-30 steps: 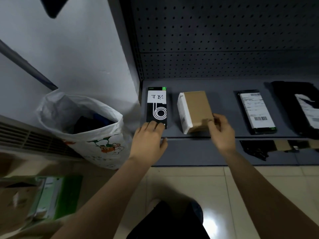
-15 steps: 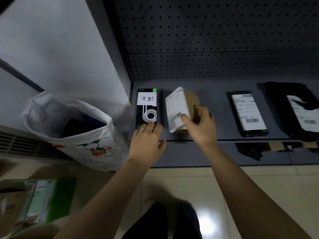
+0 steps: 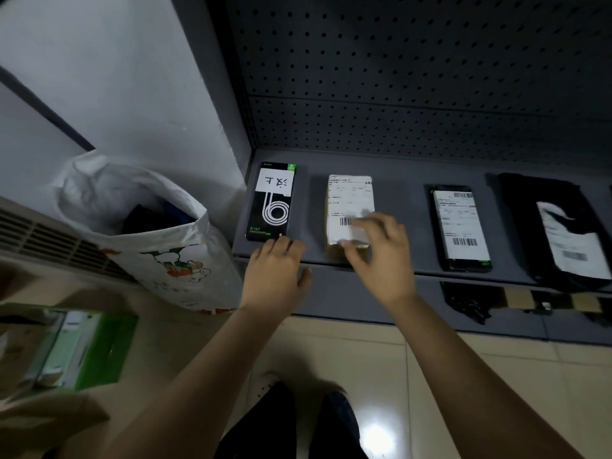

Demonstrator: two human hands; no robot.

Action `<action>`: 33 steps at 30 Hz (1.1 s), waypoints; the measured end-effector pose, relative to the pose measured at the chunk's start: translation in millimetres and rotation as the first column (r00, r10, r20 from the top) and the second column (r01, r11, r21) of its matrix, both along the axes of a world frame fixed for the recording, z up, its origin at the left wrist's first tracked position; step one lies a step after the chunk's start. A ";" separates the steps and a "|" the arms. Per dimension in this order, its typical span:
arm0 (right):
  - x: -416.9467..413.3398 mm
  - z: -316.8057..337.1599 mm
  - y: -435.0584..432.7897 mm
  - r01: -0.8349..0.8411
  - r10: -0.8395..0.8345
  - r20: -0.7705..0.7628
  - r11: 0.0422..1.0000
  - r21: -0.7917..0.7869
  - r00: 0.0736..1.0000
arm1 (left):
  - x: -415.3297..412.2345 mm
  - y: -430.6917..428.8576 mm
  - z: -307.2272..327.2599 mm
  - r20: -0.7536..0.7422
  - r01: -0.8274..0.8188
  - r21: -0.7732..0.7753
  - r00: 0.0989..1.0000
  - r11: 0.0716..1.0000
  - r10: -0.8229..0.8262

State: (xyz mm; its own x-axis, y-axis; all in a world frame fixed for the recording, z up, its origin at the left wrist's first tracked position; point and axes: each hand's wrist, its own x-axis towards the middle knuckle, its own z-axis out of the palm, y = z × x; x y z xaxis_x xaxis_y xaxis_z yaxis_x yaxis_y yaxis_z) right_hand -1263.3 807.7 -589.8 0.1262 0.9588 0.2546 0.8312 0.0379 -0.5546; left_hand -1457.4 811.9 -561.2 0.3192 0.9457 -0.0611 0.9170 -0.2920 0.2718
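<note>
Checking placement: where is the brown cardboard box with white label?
Head view, centre: the brown cardboard box lies on the grey metal shelf, between the black cable box (left) and a flat black labelled parcel (right).

Dim, wide-angle warped frame; floor glare below, right-hand fingers blurred.

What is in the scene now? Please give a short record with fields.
place: grey shelf with a pegboard back, above a tiled floor
left hand: fingertips at the near end of the black box
right hand: fingers spread over the near end of the brown box; blurred, so contact is unclear
brown box: lies flat, white label up
further right: flat parcel and black bag, both labelled
left of shelf: white sack on the floor, open at the top
</note>
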 end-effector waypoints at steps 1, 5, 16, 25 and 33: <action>0.2 -2.0 -0.5 -0.043 0.042 0.053 0.999 0.010 0.998 | 0.2 -3.0 0.2 0.001 -0.011 0.010 1.000 1.000 0.011; 4.0 -5.6 1.9 -0.062 0.062 0.102 0.998 -0.002 0.993 | -1.7 -14.8 -0.7 -0.012 -0.043 0.020 0.999 0.999 0.043; -42.3 13.1 -10.2 -0.173 0.166 0.140 0.984 0.041 0.976 | -44.1 -14.4 -3.8 -0.028 -0.047 0.138 0.998 0.989 0.052; -140.5 0.0 18.1 -0.035 0.052 0.104 0.987 -0.157 0.993 | -131.5 10.4 0.0 -0.035 0.078 0.245 0.997 0.966 -0.071; -200.8 -39.2 55.6 0.254 -0.201 0.170 0.882 -0.397 0.965 | -191.0 31.8 -16.9 -0.008 0.195 0.247 0.980 0.949 -0.199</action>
